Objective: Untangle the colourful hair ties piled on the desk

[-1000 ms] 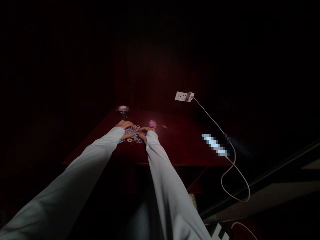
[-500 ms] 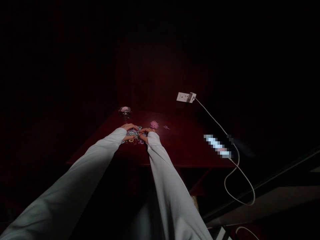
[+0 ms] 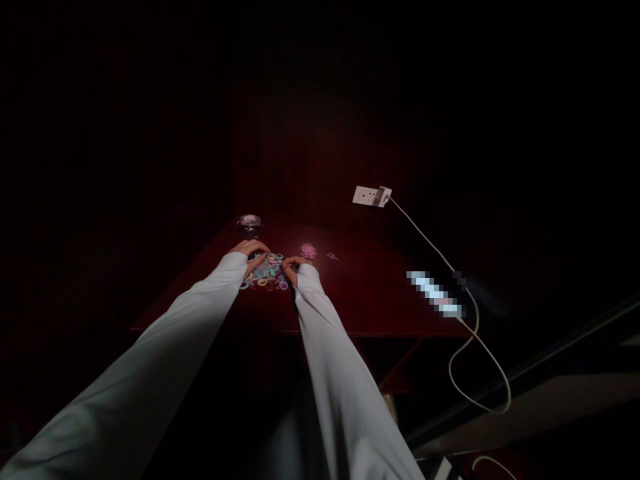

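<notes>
A loose pile of small pastel hair ties [image 3: 267, 270] lies on the dark red table, between my two hands. My left hand [image 3: 250, 249] rests at the pile's left side, thumb and fingers apart, touching its edge. On the right side, the thumb and fingertips of my right hand [image 3: 294, 268] are pressed together; whatever is between them is too small to make out. Just beyond my right hand sits a pink heap of bands [image 3: 308, 251], with a small purple piece [image 3: 332, 256] lying to its right.
A clear jar [image 3: 249, 225] with pinkish contents stands at the table's back left. A phone-like bright shape [image 3: 434, 293], blurred out, lies at the right. Its white cable [image 3: 417, 228] runs to a charger in the wall socket [image 3: 367, 195]. The table's front edge [image 3: 380, 333] is near.
My left hand has moved left and back, its fingers spreading away from my right hand. More of the hair tie pile now shows. My right hand has shifted slightly right, fingertips pinched.
</notes>
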A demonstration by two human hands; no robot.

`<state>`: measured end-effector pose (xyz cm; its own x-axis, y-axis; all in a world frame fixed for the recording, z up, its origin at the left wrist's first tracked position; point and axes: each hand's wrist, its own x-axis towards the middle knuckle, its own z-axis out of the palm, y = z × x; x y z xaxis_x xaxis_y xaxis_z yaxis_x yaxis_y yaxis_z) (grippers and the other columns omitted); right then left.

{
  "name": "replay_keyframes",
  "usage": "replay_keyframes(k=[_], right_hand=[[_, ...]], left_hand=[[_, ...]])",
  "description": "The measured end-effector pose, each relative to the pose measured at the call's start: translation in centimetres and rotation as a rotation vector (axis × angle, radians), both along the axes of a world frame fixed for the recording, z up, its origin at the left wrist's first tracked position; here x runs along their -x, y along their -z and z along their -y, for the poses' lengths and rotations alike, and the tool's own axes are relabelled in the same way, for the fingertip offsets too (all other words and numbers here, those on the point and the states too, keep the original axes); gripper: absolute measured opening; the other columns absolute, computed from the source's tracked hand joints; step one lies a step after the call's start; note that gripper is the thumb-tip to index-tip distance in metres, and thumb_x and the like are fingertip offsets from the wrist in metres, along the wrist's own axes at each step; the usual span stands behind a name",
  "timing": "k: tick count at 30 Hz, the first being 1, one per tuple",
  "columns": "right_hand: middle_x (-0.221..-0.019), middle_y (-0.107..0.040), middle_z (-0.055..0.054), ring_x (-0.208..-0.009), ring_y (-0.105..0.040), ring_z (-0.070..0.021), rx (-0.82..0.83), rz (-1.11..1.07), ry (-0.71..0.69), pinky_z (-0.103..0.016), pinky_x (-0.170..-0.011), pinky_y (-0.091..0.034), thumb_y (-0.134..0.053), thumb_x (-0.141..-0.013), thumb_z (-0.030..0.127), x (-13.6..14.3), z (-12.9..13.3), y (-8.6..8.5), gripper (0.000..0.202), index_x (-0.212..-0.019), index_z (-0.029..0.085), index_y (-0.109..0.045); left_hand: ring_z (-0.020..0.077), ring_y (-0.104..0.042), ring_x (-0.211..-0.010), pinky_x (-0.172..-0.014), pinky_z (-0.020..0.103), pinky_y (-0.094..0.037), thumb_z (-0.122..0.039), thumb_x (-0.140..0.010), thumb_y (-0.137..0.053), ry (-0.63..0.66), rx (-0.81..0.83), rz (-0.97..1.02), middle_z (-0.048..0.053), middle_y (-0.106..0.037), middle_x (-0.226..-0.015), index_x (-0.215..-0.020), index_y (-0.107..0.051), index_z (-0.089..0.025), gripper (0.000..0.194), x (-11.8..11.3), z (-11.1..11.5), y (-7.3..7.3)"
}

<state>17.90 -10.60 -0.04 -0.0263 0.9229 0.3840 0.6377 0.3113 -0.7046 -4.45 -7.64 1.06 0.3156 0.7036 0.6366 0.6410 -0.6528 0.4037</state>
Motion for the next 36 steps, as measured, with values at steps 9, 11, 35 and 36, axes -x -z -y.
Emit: replay_keyframes(k=[9,11,35,36], right_hand=[[-0.094,-0.074,0.000,-0.083,-0.066,-0.0153,0.013,-0.172,-0.009,-0.028,-0.090,-0.058,-0.066,-0.088,0.021,-0.3,-0.3,0.0,0.012,-0.086,0.023,-0.077],[-0.093,-0.073,-0.001,-0.083,-0.066,-0.0155,0.012,-0.170,-0.015,-0.029,-0.090,-0.058,-0.067,-0.088,0.020,-0.4,-0.2,0.0,0.011,-0.086,0.023,-0.077],[-0.094,-0.073,0.002,-0.093,-0.067,-0.0157,0.076,-0.036,0.011,-0.027,-0.095,-0.053,-0.066,-0.091,0.020,0.0,1.8,-1.9,0.012,-0.088,0.024,-0.078],[-0.094,-0.073,0.001,-0.093,-0.067,-0.0160,0.074,-0.036,0.009,-0.028,-0.095,-0.054,-0.067,-0.091,0.020,0.0,1.8,-1.9,0.012,-0.088,0.024,-0.078]], left_hand=[[0.0296,-0.066,-0.109,-0.095,0.040,-0.049,-0.035,-0.095,-0.063,-0.361,0.075,-0.007,0.006,-0.076,-0.118,-0.104,-0.076,-0.026,0.019,0.8,0.4,-0.8],[0.0282,-0.065,-0.105,-0.094,0.039,-0.050,-0.036,-0.094,-0.063,-0.380,0.096,0.008,0.006,-0.076,-0.112,-0.102,-0.075,-0.026,0.018,0.6,0.0,-0.5],[0.0294,-0.063,-0.143,-0.124,0.041,-0.047,-0.065,-0.102,-0.047,0.103,0.326,0.068,0.007,-0.071,-0.150,-0.142,-0.069,-0.026,0.060,-0.8,1.5,0.7],[0.0293,-0.064,-0.142,-0.123,0.041,-0.048,-0.065,-0.102,-0.047,0.109,0.327,0.075,0.007,-0.071,-0.150,-0.143,-0.068,-0.026,0.060,-0.9,1.6,0.6]])
